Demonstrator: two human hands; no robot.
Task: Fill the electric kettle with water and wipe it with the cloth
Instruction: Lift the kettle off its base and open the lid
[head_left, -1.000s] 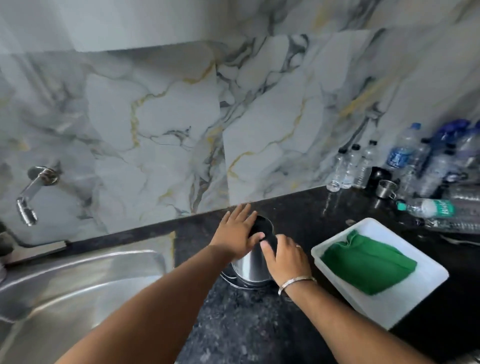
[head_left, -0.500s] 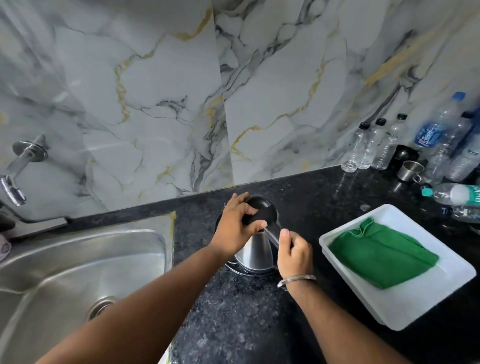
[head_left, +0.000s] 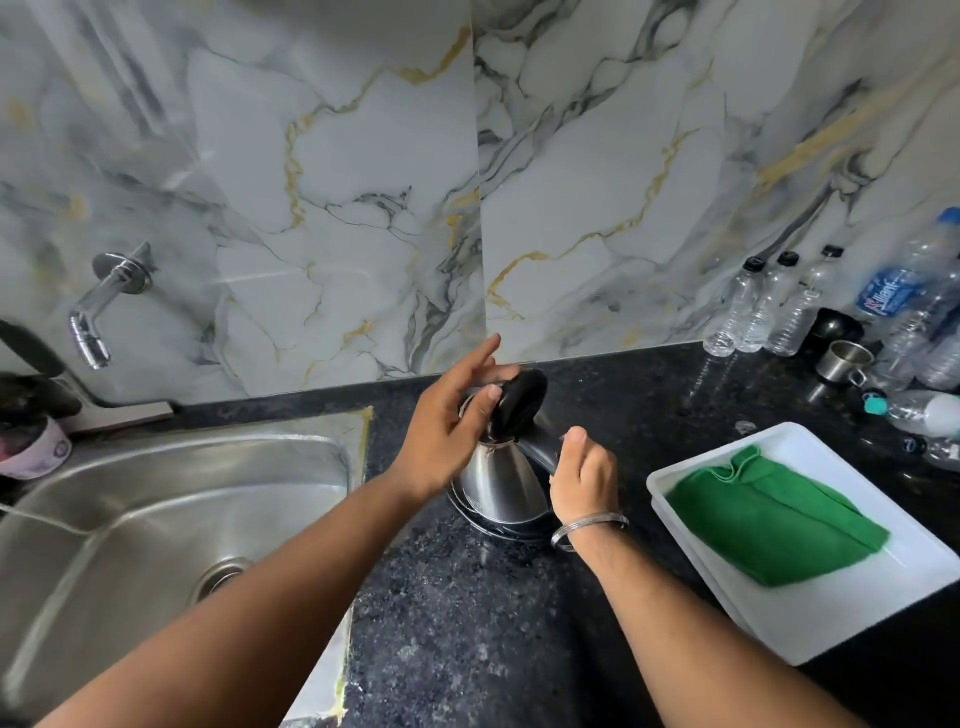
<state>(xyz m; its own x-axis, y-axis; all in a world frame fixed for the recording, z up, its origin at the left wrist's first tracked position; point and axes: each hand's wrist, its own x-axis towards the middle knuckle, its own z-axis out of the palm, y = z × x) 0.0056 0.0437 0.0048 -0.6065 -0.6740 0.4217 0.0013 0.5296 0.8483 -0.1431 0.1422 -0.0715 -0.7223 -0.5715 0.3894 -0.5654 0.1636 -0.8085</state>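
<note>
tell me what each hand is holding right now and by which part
The right hand grips the steel electric kettle by its black handle. The left hand tips up the kettle's black lid, thumb on its edge, fingers spread open.

Only 1 view: a wide-angle head camera, looking forward and down from above the bench (head_left: 467, 649). It faces the marble wall (head_left: 363, 182) squarely, close enough that both forearms fill the lower frame. The sink (head_left: 130, 519) lies left, the white tray (head_left: 831, 623) right.
</note>
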